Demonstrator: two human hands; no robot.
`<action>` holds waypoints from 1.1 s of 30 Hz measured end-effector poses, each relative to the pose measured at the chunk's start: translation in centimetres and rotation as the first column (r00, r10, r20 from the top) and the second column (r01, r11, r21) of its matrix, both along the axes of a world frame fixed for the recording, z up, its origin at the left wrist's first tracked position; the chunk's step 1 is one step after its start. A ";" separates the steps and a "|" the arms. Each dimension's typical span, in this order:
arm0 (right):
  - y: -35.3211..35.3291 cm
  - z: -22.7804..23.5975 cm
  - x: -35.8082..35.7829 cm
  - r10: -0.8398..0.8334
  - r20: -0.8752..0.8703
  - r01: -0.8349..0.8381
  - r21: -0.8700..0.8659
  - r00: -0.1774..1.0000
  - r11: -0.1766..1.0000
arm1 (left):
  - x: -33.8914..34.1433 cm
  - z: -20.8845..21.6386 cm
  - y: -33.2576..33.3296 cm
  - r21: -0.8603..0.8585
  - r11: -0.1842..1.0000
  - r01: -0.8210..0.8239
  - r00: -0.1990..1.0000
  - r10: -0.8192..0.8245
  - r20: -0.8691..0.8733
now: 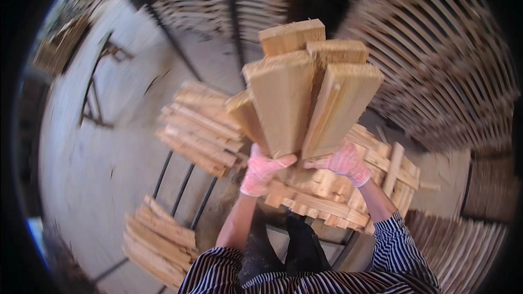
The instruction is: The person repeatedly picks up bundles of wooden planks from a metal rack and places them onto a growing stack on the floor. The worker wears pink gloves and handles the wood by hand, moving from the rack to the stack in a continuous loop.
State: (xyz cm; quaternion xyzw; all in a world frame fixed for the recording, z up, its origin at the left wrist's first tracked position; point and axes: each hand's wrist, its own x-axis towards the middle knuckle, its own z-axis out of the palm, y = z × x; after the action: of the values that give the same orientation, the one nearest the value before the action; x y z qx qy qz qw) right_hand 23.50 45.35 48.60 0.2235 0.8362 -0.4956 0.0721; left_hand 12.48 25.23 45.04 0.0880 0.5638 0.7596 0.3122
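Between my two hands I hold a bundle of several short wooden boards (282,98), raised upright in front of me and fanned out toward the top. My left hand (264,170), in a pink-and-white knit glove, grips the lower left of the bundle with its thumb across the front. Gloved the same way, my right hand (344,164) grips the lower right. Most of the fingers are hidden behind the boards. Beneath the right hand lies a pile of loose boards (332,190), some set crosswise.
Stacked boards (201,125) rest on dark metal rails (182,190) to the left, with another stack (160,239) nearer me. Tall racks of layered slats (436,60) stand far right. A dark post (233,22) rises ahead. A trestle-like frame (97,87) stands on the concrete floor (76,169).
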 end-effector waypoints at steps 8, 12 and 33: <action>6.0 -13.1 15.1 -0.414 -0.280 0.142 -0.656 0.866 0.741 | 6.6 -6.7 10.3 -0.128 0.831 0.542 0.797 -0.556 -0.235; 7.3 -16.7 18.0 -0.532 0.008 0.479 -0.444 0.847 0.757 | 10.6 -6.4 15.7 0.423 0.843 0.334 0.507 -0.538 0.674; 11.7 -23.8 31.5 -0.879 0.160 0.861 0.187 0.449 0.473 | 7.8 -22.0 15.6 -0.834 0.508 0.216 0.749 -0.634 -0.192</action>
State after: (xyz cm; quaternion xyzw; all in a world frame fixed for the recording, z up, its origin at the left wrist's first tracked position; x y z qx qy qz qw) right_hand 54.96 57.06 24.83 0.6790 0.6074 -0.3994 -0.1026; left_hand 20.24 40.87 23.02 0.2711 0.8468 0.2915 0.3529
